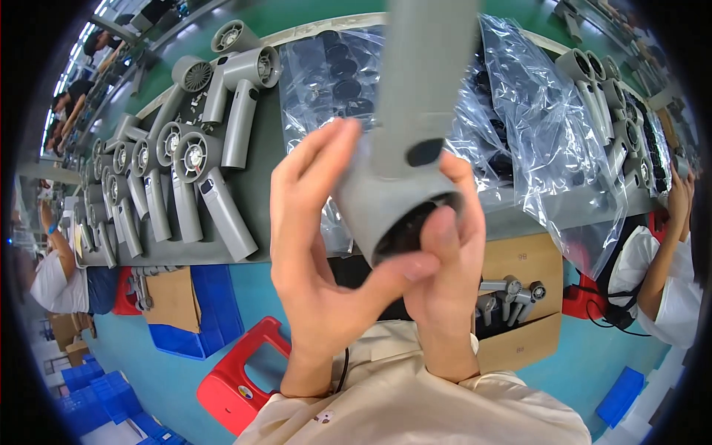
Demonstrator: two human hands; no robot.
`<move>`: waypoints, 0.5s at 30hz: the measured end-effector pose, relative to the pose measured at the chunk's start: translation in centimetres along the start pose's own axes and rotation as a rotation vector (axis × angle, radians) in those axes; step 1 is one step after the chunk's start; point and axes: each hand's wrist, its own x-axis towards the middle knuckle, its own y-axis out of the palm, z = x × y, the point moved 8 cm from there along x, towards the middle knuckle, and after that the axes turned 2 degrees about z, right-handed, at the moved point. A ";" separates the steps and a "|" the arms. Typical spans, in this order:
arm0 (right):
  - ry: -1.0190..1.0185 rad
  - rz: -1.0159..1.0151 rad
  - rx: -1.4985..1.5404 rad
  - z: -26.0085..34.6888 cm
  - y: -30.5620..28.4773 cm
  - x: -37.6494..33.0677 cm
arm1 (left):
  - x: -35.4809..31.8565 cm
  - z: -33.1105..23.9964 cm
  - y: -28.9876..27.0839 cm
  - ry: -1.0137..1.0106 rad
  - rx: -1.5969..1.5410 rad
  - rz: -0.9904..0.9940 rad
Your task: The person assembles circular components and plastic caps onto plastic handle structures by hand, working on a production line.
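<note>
Close in front of me, both my hands hold a grey handheld fan (424,81), its handle pointing up and away and its round head toward me. My left hand (315,259) cups the head's left side, with the thumb reaching across to the lower rim of the dark opening. My right hand (452,274) wraps the right side, its thumb pressed at the opening. A dark oval patch shows at the base of the handle. The inside of the head is in shadow, and whether a part sits under my thumbs cannot be made out.
Several grey fans (194,156) lie on the bench at left, more (593,74) at right. Clear plastic bags (549,141) with dark round parts cover the middle. Below are a carton (519,334) with fans, a red stool (222,386) and a blue bin (215,297). People work on both sides.
</note>
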 end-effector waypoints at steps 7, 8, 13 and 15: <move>-0.100 0.065 -0.082 1.0 1.3 -0.4 | -1.0 -1.2 -0.5 0.059 -0.049 -0.101; -0.108 0.087 -0.078 0.9 1.5 -0.5 | -0.8 -1.5 -0.3 0.099 -0.069 -0.088; -0.137 0.136 -0.110 0.3 1.2 -0.5 | -0.6 -1.4 0.3 0.366 -0.056 -0.002; -0.119 0.141 -0.108 0.2 1.1 -0.4 | -0.7 -1.3 0.4 0.365 0.010 -0.024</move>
